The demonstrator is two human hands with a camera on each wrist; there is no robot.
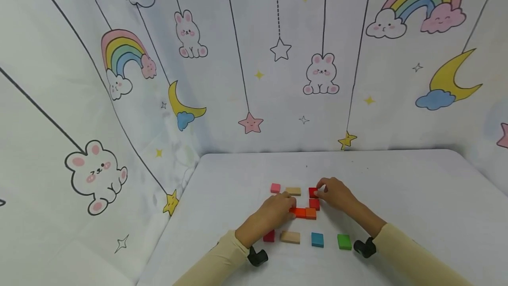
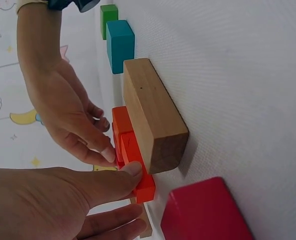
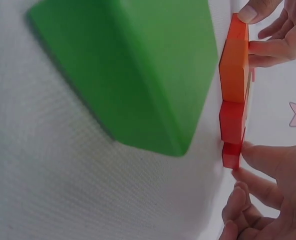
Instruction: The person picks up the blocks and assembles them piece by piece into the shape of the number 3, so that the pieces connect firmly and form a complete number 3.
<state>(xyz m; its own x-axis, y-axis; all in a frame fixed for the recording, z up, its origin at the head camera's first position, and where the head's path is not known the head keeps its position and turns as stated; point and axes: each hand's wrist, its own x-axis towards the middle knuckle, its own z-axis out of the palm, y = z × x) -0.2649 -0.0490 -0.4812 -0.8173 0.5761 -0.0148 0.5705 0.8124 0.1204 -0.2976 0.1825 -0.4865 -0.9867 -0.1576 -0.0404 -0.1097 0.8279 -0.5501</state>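
Four blocks form an L on the white table. My left hand pinches the red-orange block at the L's left end, thumb on its near side in the left wrist view. Beside that block lies an orange block, with a red block behind it. At the L's far end, my right hand holds another red block between thumb and index finger. The right wrist view shows this far red block in line with the other red one, the right hand's other fingers curled below.
Behind the left hand lie a pink block and a wooden block. Nearer me, a row holds a dark red block, a wooden block, a blue block and a green block. A patterned curtain stands behind the table.
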